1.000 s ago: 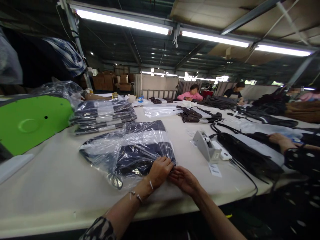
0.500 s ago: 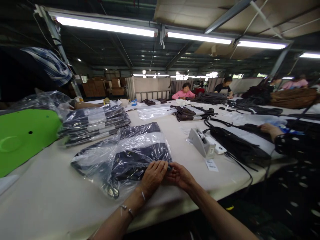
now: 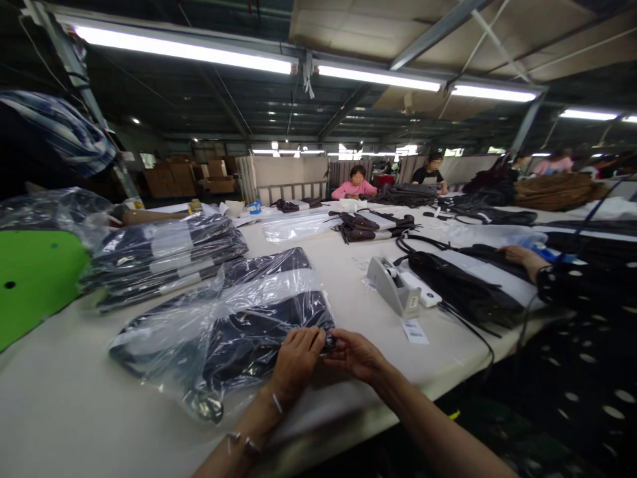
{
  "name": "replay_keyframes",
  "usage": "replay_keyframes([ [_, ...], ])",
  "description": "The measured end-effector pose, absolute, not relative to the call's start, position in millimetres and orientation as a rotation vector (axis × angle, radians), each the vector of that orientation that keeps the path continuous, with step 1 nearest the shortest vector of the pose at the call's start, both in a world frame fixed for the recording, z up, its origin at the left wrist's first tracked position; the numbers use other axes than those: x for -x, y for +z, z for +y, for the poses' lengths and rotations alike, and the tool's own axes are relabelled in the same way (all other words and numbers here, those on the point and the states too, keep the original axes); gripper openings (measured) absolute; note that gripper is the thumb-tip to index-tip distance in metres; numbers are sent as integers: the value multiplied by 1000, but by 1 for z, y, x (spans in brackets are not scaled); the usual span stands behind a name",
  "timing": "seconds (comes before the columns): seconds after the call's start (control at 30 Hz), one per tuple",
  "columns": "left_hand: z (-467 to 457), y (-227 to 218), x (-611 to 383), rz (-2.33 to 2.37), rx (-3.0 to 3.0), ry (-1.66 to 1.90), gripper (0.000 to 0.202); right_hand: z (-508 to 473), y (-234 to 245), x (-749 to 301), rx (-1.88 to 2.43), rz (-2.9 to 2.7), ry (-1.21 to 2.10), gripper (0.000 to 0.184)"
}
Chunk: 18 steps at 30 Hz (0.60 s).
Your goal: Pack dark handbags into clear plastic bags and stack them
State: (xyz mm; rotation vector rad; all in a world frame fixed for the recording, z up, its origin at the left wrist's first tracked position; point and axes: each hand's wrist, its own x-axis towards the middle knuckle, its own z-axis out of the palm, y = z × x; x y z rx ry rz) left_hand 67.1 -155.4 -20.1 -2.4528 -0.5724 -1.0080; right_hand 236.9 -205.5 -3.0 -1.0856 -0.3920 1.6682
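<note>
In the head view, a clear plastic bag (image 3: 256, 332) lies on the table with a dark folded fabric item (image 3: 243, 345) inside, crossed by a white band. At its near right corner, my left hand (image 3: 298, 358) has bent fingers closed over the plastic edge. Facing it, my right hand (image 3: 355, 355) pinches the same corner with thumb and fingertips. The two hands almost meet there. What lies under the left fingers is hidden.
Left stand several similar bagged packs (image 3: 169, 255) and a green sheet (image 3: 42, 282). A grey tape dispenser (image 3: 393, 289) and a printed label (image 3: 415, 331) lie to the right. Beyond, a co-worker's hand (image 3: 520, 259) rests on dark goods (image 3: 458, 282).
The view has shifted slightly, so most things appear further left. Both hands stay at the bag's corner, with the bag lying much as before.
</note>
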Motion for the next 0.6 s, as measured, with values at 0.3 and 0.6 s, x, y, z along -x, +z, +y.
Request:
replay_keyframes([
  [0.3, -149, -19, -73, -461, 2444, -1061, 30, -202, -12, -236, 1090, -602, 1556, 47],
  [0.6, -139, -28, -69, -539, 2544, -1146, 29, -202, 1, -296, 1290, -954, 1489, 51],
])
